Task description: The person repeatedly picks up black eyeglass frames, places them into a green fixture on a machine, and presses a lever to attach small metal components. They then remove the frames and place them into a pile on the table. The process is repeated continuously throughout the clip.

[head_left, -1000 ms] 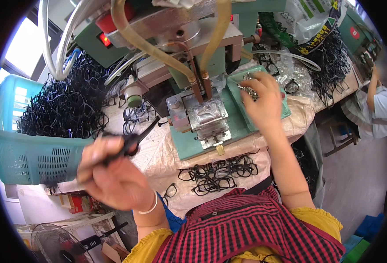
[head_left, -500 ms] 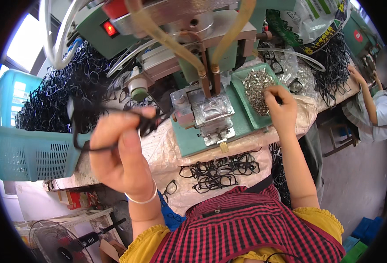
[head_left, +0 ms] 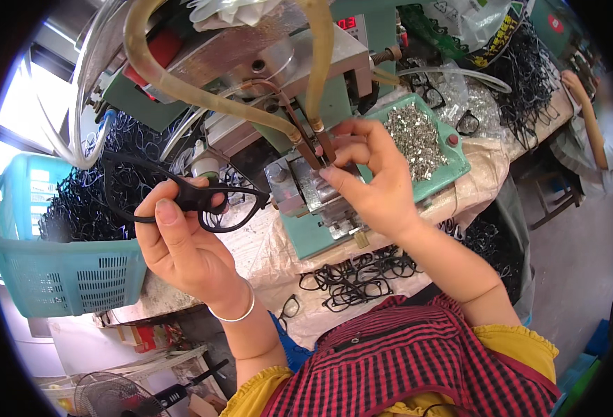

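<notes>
My left hand [head_left: 192, 254] grips a black eyeglass frame [head_left: 194, 197] at its bridge, left of the machine; one rim points toward the metal fixture [head_left: 299, 189]. My right hand [head_left: 383, 187] is at the two copper-coloured electrodes [head_left: 327, 147] above that fixture. Its thumb and forefinger are closed near the electrode tips. Whatever they pinch is too small or too hidden to make out. Right of this hand, a green tray [head_left: 454, 165] holds a heap of small shiny metal pieces [head_left: 412, 139].
Several black frames [head_left: 355, 281] lie on the covered bench near my apron. A blue-green basket [head_left: 77, 278] and a large pile of black frames [head_left: 91, 201] stand at left. Yellowish hoses [head_left: 202, 97] hang over the machine. Another person's arm [head_left: 584, 118] is at far right.
My right hand has moved left from the metal pieces in the tray to the electrodes. My left hand still holds the eyeglass frame, now steadier and turned with a rim toward the fixture.
</notes>
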`<state>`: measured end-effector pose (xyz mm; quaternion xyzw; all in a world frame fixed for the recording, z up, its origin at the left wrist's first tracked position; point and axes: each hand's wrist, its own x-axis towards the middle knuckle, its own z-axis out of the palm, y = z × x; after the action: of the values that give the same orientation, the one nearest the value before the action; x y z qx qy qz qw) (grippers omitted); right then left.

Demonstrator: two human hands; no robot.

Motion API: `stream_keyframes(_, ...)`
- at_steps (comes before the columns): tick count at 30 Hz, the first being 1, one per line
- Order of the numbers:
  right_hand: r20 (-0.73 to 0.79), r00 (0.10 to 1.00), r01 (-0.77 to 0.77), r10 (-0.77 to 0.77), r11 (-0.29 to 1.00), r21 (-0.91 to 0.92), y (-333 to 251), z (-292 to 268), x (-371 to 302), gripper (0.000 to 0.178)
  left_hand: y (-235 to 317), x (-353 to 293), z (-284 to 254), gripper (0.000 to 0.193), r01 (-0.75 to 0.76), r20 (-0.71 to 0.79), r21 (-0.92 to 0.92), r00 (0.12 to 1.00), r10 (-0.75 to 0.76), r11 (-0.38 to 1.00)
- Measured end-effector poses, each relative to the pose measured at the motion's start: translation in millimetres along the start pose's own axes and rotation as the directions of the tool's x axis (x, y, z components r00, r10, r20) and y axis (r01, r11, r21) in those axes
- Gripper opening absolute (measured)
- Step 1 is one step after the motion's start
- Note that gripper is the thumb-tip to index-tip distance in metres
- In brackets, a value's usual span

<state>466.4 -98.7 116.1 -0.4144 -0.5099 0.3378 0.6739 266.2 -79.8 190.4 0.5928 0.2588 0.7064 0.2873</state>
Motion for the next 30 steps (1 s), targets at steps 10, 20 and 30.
stream_keyframes(10, 0.083, 0.964, -0.262, 0.252, 0.956, 0.131, -37, -9, -1, 0.06, 6, -13, -2, 0.024, -0.045, 0.049, -0.012, 0.998, 0.045, 0.999)
stream_keyframes(20, 0.045, 0.989, 0.135, -0.14, 0.747, -0.651, 0, 19, 0, 0.019, -1, -66, -22, 0.021, -0.058, 0.047, 0.081, 0.997, 0.054, 0.995)
stream_keyframes(30, -0.498, 0.851, -0.016, -0.17, 0.938, -0.347, 35, -103, 17, 0.01, -21, -60, 22, 0.015, -0.546, 0.714, 0.177, 0.644, 0.275, 0.819)
